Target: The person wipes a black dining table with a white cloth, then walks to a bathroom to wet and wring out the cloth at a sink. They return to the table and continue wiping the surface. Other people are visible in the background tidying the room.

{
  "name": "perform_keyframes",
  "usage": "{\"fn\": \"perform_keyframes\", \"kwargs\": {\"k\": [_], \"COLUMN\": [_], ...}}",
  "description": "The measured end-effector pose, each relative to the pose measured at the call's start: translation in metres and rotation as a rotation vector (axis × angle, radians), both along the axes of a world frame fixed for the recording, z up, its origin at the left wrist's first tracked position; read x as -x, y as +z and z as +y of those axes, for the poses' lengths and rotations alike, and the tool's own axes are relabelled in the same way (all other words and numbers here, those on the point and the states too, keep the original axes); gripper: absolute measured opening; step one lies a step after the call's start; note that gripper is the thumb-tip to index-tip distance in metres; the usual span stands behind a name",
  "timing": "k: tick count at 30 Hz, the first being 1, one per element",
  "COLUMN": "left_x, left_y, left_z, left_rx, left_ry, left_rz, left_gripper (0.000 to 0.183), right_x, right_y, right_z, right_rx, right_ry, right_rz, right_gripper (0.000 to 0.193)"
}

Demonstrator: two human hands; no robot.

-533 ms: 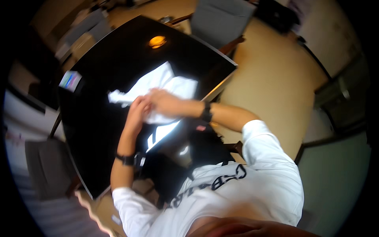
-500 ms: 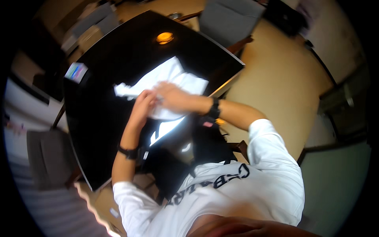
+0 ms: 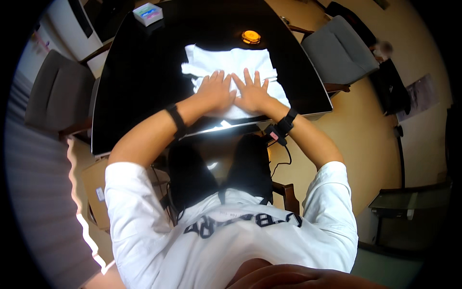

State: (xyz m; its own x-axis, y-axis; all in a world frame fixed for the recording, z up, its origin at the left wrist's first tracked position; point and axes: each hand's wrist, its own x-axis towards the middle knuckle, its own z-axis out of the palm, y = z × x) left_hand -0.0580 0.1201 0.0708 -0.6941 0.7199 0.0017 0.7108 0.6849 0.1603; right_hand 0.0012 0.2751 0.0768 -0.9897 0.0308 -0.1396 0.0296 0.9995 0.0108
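Observation:
A white cloth (image 3: 231, 57), perhaps a garment, lies spread and loosely folded on a glossy black table (image 3: 139, 86). Its layers overlap unevenly, with a crumpled edge sticking out on the left. My left hand (image 3: 216, 92) rests palm down on the near half of the cloth, fingers stretched toward the far side. Beside it, my right hand (image 3: 252, 94) presses flat on the same cloth with its fingers spread. The two hands nearly meet at the thumbs. Neither one grips anything, and the cloth beneath the palms is hidden.
An amber round object (image 3: 250, 37) sits beyond the cloth's far right corner. Toward the far left of the table is a small white box (image 3: 147, 14) with coloured patches. Grey chairs stand at left (image 3: 60, 89) and right (image 3: 339, 53). A cable (image 3: 288, 156) hangs from my right wrist device.
My view has turned and steadied. Both hands, earlier close together over a skewed, rumpled cloth, now lie flat and side by side on it. The cloth appears squarer to me.

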Motion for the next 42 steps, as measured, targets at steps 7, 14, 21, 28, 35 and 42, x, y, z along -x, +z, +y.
{"fn": "perform_keyframes", "kwargs": {"k": [7,14,21,28,35,42], "left_x": [0.051,0.105,0.116,0.064,0.022,-0.028], "left_y": [-0.023,-0.028,-0.039,-0.034,-0.025,-0.014], "left_z": [-0.031,-0.121,-0.222,-0.267,-0.228,-0.156], "left_rx": [-0.068,-0.079,-0.091,-0.005,0.088,0.15], "left_ry": [0.154,0.35,0.478,0.562,0.584,0.48], "left_rz": [-0.076,-0.152,-0.255,-0.327,-0.398,-0.463], "left_gripper": [0.075,0.077,0.069,0.071,0.073,0.075], "right_x": [0.061,0.136,0.161,0.133,0.086,0.021], "right_y": [-0.015,-0.025,-0.03,-0.043,-0.041,-0.035], "right_z": [-0.033,-0.131,-0.23,-0.267,-0.23,-0.156], "right_rx": [-0.037,-0.027,0.012,0.112,0.162,0.179], "right_ry": [0.084,0.186,0.422,0.604,0.681,0.655], "right_rz": [0.033,0.078,0.1,0.157,0.189,0.184], "right_gripper": [0.08,0.079,0.071,0.072,0.075,0.074]}}
